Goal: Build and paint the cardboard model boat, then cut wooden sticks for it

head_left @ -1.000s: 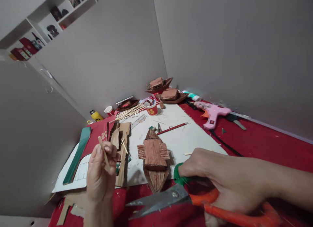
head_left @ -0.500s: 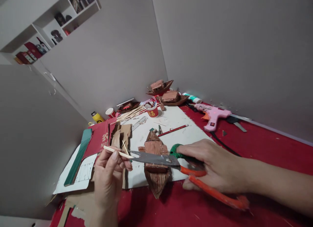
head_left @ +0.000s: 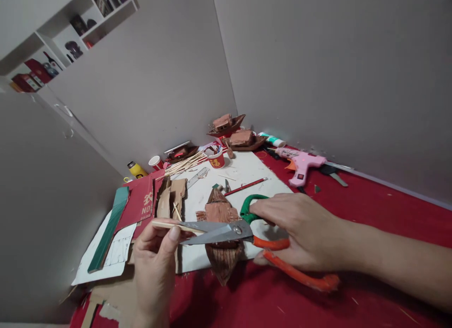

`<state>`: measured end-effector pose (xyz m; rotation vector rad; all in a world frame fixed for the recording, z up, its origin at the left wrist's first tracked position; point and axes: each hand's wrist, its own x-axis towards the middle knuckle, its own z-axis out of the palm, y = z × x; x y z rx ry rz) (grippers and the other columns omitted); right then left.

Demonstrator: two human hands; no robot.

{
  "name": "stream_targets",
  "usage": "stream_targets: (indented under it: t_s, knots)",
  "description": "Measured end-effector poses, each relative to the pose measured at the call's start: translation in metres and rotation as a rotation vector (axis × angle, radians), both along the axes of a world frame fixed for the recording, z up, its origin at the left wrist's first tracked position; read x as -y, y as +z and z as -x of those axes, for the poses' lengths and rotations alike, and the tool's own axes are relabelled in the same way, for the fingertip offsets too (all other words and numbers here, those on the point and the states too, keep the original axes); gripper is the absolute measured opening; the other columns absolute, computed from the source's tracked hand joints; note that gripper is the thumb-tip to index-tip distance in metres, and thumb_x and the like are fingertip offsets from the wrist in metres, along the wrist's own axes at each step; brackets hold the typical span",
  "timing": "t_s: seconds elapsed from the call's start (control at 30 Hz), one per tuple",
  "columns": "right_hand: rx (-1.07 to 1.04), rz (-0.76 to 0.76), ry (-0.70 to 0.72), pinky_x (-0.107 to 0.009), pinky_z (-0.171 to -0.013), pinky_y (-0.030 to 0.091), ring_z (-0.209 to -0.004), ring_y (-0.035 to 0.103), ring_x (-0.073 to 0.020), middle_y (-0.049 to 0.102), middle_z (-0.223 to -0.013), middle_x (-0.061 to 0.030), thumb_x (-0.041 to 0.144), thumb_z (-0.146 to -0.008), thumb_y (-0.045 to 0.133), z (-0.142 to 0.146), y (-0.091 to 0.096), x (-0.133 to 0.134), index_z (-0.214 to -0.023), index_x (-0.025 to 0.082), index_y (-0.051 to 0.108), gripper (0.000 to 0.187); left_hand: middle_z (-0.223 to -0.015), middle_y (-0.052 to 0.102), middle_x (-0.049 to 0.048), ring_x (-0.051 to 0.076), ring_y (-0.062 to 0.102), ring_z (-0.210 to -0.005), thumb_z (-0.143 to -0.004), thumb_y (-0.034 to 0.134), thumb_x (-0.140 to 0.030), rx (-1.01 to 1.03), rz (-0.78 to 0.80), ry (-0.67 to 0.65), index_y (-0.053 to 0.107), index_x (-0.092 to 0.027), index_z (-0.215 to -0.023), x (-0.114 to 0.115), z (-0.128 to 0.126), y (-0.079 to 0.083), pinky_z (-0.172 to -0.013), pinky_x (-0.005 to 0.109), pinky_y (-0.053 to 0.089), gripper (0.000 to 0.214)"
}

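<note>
My left hand pinches a thin, pale wooden stick between thumb and fingers. In my right hand is a pair of scissors with one green and one orange handle, the orange one broken open. The scissor blades are parted and the stick's right end lies between them. Below the blades, a brown model boat with a reddish cabin roof rests on the white board; the scissors hide part of its middle.
A pink glue gun lies on the red tablecloth at right. Two model boats stand at the back beside a red cup. A bundle of sticks, cardboard strips and a green strip lie leftward.
The scissors have shifted slightly left, with their blades wider apart around the stick's end. The stick is now more nearly level. The whole view has shifted a little.
</note>
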<state>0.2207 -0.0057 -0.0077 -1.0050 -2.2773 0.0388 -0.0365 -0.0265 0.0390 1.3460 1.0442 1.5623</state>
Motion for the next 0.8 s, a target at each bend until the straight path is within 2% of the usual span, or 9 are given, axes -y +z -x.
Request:
stream_targets:
  t_s: [0.3, 0.5, 0.8]
  knots:
    - [0.016, 0.035, -0.018, -0.028, -0.056, 0.029, -0.057, 0.051, -0.0175, 0.061, -0.066, -0.0036, 0.061, -0.077, 0.058, 0.0005, 0.0039, -0.0004, -0.074, 0.019, 0.052, 0.042, -0.077, 0.071, -0.0014, 0.013, 0.065, -0.071, -0.077, 0.073, -0.024, -0.113, -0.099, 0.078, 0.071, -0.022, -0.084, 0.0061, 0.0048, -0.0042, -0.067, 0.02, 0.053, 0.007]
    - [0.041, 0.029, 0.004, -0.028, -0.054, 0.027, -0.054, 0.051, -0.0171, 0.059, -0.064, -0.0027, 0.057, -0.078, 0.059, -0.0008, 0.0059, -0.0007, -0.071, 0.02, 0.05, 0.039, -0.077, 0.069, -0.0029, 0.011, 0.062, -0.072, -0.082, 0.068, -0.023, -0.156, -0.098, 0.047, 0.07, -0.023, -0.088, 0.0067, 0.0061, -0.0042, -0.071, 0.019, 0.051, 0.006]
    - [0.032, 0.009, 0.024, -0.027, -0.052, 0.024, -0.05, 0.048, -0.0146, 0.057, -0.059, -0.0011, 0.059, -0.079, 0.058, -0.0013, 0.0044, 0.0002, -0.068, 0.02, 0.047, 0.042, -0.073, 0.063, -0.0035, 0.008, 0.058, -0.067, -0.083, 0.068, -0.024, -0.118, -0.098, 0.045, 0.066, -0.021, -0.087, 0.01, -0.0011, -0.0007, -0.066, 0.016, 0.048, 0.006]
